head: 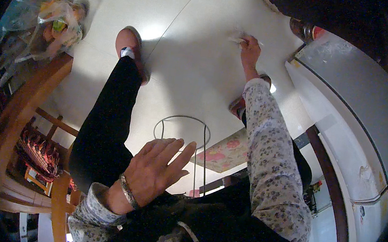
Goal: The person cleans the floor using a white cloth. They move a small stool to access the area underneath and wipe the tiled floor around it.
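My left hand [156, 171] hovers before my lap, palm down, with its fingers apart and nothing in it. It wears a patterned bracelet [128, 192]. My right hand [250, 51] reaches forward over the pale floor [192, 68], its fingers pinched on a crumpled whitish piece [237, 40]. Whether that piece is tissue or plastic film is unclear, as it is blurred. The tip of my right shoe [265, 80] shows just beside that wrist. My left shoe [128, 41] stands farther left on the floor.
Filled plastic bags [61, 26] lie at the far left, above a wooden furniture edge [32, 95]. A round metal wire frame [183, 116] stands between my legs, near a floral-patterned panel [226, 152]. A white refrigerator [350, 101] fills the right side. A dark bottle or jar [301, 29] is beyond it.
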The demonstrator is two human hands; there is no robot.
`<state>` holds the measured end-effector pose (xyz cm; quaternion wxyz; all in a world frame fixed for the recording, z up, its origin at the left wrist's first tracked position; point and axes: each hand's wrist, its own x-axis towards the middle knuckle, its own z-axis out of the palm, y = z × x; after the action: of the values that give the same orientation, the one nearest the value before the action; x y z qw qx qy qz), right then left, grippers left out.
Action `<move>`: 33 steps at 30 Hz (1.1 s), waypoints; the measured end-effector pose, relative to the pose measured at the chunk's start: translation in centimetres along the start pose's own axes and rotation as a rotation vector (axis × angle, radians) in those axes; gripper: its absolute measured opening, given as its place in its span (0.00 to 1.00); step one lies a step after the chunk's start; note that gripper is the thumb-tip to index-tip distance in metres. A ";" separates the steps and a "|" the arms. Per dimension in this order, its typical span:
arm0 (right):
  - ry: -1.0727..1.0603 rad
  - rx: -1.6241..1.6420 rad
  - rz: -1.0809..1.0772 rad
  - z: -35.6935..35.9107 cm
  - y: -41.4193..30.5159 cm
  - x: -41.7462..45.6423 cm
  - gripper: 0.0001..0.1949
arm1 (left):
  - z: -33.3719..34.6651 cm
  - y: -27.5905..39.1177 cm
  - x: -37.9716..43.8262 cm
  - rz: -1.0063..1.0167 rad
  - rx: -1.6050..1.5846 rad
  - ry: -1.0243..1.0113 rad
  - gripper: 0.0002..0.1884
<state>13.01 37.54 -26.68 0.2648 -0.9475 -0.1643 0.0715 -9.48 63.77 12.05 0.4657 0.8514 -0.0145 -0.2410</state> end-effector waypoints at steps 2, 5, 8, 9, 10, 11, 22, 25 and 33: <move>0.088 0.103 0.335 -1.0 -2.4 -3.3 0.08 | 0.1 0.1 -0.7 -0.026 0.007 -0.013 0.34; 0.042 0.031 0.561 -3.1 -1.5 -8.1 0.08 | 0.1 0.2 -1.1 -0.010 -0.018 0.002 0.34; 0.085 0.204 0.772 -2.2 3.7 -11.9 0.10 | 0.2 0.1 -0.9 0.018 -0.032 0.008 0.34; 0.182 0.560 0.810 -1.1 5.3 -11.9 0.10 | 0.1 0.0 -0.8 0.021 -0.041 -0.003 0.34; 0.219 0.792 0.793 0.1 5.5 -11.2 0.10 | 0.0 0.0 -0.9 0.015 -0.049 -0.016 0.34; 0.254 1.024 0.781 1.2 5.8 -10.5 0.11 | 0.0 0.0 -1.0 0.009 -0.061 -0.029 0.34; 0.092 0.041 0.146 7.3 2.1 1.8 0.14 | -0.2 -0.3 -1.4 0.036 -0.017 -0.032 0.33; -0.209 -0.007 0.126 3.6 -3.1 1.5 0.20 | -0.3 -0.2 -1.6 0.001 -0.047 -0.037 0.33; -0.333 -0.343 -0.127 1.7 -5.8 1.8 0.27 | -0.3 -0.1 -1.6 -0.010 -0.090 -0.012 0.32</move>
<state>12.68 43.67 -25.14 0.0734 -0.9415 -0.2747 0.1811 -10.80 64.52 12.73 0.5022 0.8281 -0.0020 -0.2491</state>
